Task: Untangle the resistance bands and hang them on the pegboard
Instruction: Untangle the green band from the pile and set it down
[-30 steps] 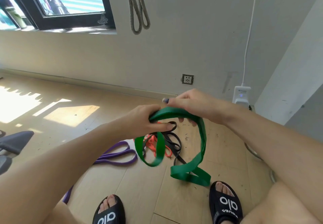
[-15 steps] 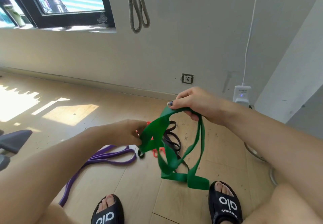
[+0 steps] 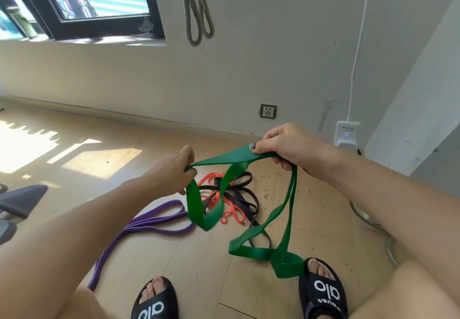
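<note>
A wide green band (image 3: 282, 215) stretches between both hands above the wooden floor. My left hand (image 3: 171, 173) pinches one twisted part of it. My right hand (image 3: 286, 144) grips another part, a little higher and to the right. Two loops of the green band hang down; the lower one rests on the floor by my right sandal. On the floor beyond lie an orange band (image 3: 232, 209) and a black band (image 3: 242, 195) tangled together, with a purple band (image 3: 149, 222) to their left. A grey band (image 3: 198, 10) hangs on the wall above. No pegboard is in view.
My feet in black sandals (image 3: 322, 293) stand at the bottom edge. A wall socket (image 3: 268, 111) and a white plug-in device (image 3: 346, 133) with a cable sit low on the wall. Grey chair legs (image 3: 17, 200) are at the left. A window is at top left.
My hands have moved apart, the left hand going left and the right hand rising, so the green band is spread wider and its loops have opened out.
</note>
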A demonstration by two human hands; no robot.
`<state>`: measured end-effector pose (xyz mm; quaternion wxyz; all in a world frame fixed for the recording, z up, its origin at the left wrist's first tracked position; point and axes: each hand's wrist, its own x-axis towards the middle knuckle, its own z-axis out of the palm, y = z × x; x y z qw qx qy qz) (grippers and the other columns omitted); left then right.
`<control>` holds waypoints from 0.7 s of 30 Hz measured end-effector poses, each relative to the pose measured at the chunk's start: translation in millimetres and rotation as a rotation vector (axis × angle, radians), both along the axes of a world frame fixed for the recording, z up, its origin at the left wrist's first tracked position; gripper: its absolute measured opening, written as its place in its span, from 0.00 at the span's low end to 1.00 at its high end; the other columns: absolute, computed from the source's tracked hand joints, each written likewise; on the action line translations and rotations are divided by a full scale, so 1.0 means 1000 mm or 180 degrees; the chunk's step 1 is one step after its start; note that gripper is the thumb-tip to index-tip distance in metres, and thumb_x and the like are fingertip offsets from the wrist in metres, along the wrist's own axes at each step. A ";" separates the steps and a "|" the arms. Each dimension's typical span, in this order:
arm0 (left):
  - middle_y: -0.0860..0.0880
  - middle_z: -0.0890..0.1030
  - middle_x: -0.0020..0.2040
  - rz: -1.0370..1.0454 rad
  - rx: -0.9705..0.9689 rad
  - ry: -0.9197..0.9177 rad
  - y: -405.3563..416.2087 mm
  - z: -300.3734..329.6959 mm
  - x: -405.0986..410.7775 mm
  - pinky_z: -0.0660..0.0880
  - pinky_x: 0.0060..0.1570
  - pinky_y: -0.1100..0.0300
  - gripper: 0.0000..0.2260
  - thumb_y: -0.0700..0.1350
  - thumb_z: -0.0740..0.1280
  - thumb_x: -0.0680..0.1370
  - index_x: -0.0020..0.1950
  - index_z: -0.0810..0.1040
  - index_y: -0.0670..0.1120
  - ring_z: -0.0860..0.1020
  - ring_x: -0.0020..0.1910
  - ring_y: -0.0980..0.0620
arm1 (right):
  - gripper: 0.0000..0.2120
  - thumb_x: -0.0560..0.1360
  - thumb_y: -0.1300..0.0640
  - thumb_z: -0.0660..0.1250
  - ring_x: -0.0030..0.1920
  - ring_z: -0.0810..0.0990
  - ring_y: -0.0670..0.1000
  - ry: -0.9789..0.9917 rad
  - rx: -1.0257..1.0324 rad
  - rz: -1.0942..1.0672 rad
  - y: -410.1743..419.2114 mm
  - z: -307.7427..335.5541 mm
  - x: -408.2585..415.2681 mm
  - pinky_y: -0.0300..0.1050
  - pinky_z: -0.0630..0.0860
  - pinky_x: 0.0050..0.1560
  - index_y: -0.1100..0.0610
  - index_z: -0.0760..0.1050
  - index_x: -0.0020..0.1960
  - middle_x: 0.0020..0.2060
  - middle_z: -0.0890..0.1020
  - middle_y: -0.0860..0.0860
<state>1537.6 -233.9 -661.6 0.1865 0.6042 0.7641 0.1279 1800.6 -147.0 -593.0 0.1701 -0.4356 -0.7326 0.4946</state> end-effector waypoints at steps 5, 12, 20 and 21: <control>0.45 0.81 0.44 -0.0127 -0.0002 -0.0001 0.002 0.003 0.003 0.84 0.38 0.50 0.08 0.42 0.58 0.84 0.49 0.75 0.47 0.84 0.39 0.47 | 0.13 0.76 0.53 0.74 0.22 0.68 0.47 -0.0155 0.0149 -0.0166 0.001 -0.002 -0.002 0.36 0.65 0.23 0.61 0.79 0.38 0.22 0.73 0.47; 0.52 0.78 0.57 -0.0686 -0.0612 0.0070 -0.009 -0.001 -0.017 0.82 0.51 0.52 0.21 0.39 0.76 0.73 0.60 0.71 0.49 0.82 0.49 0.52 | 0.14 0.75 0.52 0.74 0.23 0.69 0.47 -0.0262 0.0196 -0.0322 0.003 -0.003 0.004 0.38 0.67 0.26 0.59 0.79 0.35 0.22 0.73 0.46; 0.47 0.79 0.49 -0.0850 -0.0094 0.0668 -0.010 -0.002 -0.022 0.80 0.43 0.49 0.24 0.44 0.76 0.74 0.57 0.62 0.50 0.78 0.42 0.46 | 0.13 0.76 0.52 0.74 0.23 0.69 0.46 -0.0196 0.0188 -0.0470 0.006 -0.002 0.003 0.38 0.67 0.26 0.62 0.84 0.40 0.23 0.75 0.47; 0.47 0.78 0.46 -0.0770 -0.0125 0.0609 -0.010 -0.001 -0.021 0.80 0.41 0.47 0.24 0.43 0.76 0.73 0.56 0.61 0.50 0.77 0.41 0.45 | 0.12 0.76 0.52 0.74 0.23 0.69 0.46 -0.0183 0.0189 -0.0477 0.005 -0.002 0.002 0.37 0.67 0.26 0.61 0.84 0.40 0.24 0.75 0.47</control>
